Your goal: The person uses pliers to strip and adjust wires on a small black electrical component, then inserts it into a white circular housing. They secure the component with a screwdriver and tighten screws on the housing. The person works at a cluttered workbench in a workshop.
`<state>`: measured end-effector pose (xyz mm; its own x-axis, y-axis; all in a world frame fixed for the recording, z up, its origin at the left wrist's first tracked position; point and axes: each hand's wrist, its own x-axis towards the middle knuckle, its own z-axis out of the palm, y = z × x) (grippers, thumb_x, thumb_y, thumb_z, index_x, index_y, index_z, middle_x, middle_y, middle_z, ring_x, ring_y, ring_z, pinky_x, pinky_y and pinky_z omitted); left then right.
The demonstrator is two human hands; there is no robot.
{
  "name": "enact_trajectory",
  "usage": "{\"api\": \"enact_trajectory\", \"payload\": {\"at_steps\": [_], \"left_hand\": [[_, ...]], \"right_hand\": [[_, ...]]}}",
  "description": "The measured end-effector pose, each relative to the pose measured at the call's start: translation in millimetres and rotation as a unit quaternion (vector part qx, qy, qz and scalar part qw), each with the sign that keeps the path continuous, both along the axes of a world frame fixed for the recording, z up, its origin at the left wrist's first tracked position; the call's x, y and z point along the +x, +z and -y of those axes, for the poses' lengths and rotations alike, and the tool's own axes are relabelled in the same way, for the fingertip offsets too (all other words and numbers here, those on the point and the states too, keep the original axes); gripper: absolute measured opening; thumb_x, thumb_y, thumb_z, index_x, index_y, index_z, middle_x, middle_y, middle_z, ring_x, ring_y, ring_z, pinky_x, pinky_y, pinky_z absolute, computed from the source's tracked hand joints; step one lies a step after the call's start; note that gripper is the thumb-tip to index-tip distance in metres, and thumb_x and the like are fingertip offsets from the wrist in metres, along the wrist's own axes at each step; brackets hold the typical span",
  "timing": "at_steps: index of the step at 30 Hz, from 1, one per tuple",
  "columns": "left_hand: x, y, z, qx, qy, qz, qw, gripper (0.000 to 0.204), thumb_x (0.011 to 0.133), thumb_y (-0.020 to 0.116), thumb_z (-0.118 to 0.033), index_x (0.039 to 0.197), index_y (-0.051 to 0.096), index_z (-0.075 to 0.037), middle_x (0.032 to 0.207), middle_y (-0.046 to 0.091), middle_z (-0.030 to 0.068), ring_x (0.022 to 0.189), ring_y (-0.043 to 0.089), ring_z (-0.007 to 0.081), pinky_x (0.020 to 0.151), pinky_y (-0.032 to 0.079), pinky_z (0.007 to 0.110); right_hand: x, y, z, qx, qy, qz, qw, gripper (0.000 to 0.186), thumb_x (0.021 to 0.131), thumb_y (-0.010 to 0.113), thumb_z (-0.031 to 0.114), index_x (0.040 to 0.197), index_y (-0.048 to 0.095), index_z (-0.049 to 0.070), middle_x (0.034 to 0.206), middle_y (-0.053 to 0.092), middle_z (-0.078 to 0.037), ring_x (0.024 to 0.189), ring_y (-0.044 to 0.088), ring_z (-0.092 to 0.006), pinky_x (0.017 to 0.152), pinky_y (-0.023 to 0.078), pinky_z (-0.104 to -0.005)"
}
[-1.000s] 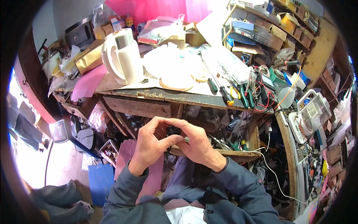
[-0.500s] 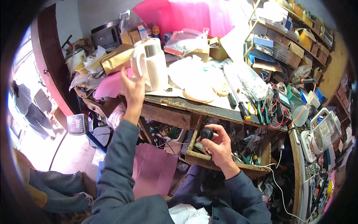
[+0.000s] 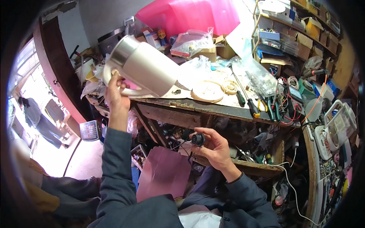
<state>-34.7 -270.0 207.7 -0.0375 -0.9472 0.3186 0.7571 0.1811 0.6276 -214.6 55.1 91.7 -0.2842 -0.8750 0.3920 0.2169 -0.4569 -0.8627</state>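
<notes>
My left hand point(image 3: 118, 89) is closed on the handle of the white kettle point(image 3: 149, 67), lifted and tilted above the workbench with its steel rim at the upper left. My right hand point(image 3: 213, 150) holds a black round part point(image 3: 197, 139) with a ringed face between thumb and fingers, low in front of the bench edge. Behind the kettle on the workbench point(image 3: 182, 104) lie pale wooden rings point(image 3: 207, 91), screwdrivers point(image 3: 253, 108) and pliers point(image 3: 270, 110).
An open drawer point(image 3: 258, 167) juts below the bench. Crowded shelves point(image 3: 294, 26) stand at the right. A pink sheet point(image 3: 161, 174) lies low ahead. A person's legs point(image 3: 68, 192) are at lower left; another person point(image 3: 42, 121) is in the doorway.
My hands, together around the black part earlier, have parted. My left hand reached the kettle, took hold of its handle and raised it, tipping it. My right hand kept the black part.
</notes>
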Motion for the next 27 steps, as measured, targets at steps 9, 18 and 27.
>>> {"api": "enact_trajectory", "payload": {"at_steps": [9,18,27], "left_hand": [[74,-96,-111,0.154,-0.248,-0.139,0.946,0.022,0.109,0.049,-0.022,0.11,0.063,-0.005,0.062,0.053,-0.0054,0.054,0.05,0.003,0.06,0.053,0.022],[84,-141,-160,0.32,-0.236,-0.263,0.879,0.018,0.105,0.051,-0.018,0.102,0.061,-0.004,0.057,0.049,-0.0063,0.048,0.046,0.0032,0.053,0.048,0.018],[141,-192,-189,0.363,-0.166,-0.186,0.898,0.02,0.102,0.052,-0.016,0.111,0.064,-0.003,0.06,0.053,-0.0072,0.051,0.049,0.0015,0.07,0.052,0.023]], "right_hand": [[25,34,47,-0.143,-0.269,-0.197,0.932,0.049,0.077,0.09,0.007,0.119,0.066,-0.002,0.093,0.071,-0.009,0.069,0.066,-0.0097,0.06,0.053,-0.024],[47,34,46,-0.167,-0.279,-0.222,0.919,0.054,0.07,0.093,0.012,0.119,0.071,0.005,0.093,0.068,-0.011,0.074,0.064,-0.0171,0.062,0.052,-0.0307],[85,-3,41,-0.087,-0.189,-0.212,0.955,0.057,0.075,0.089,0.008,0.128,0.071,0.008,0.098,0.067,-0.012,0.076,0.064,-0.0179,0.064,0.053,-0.0297]]}}
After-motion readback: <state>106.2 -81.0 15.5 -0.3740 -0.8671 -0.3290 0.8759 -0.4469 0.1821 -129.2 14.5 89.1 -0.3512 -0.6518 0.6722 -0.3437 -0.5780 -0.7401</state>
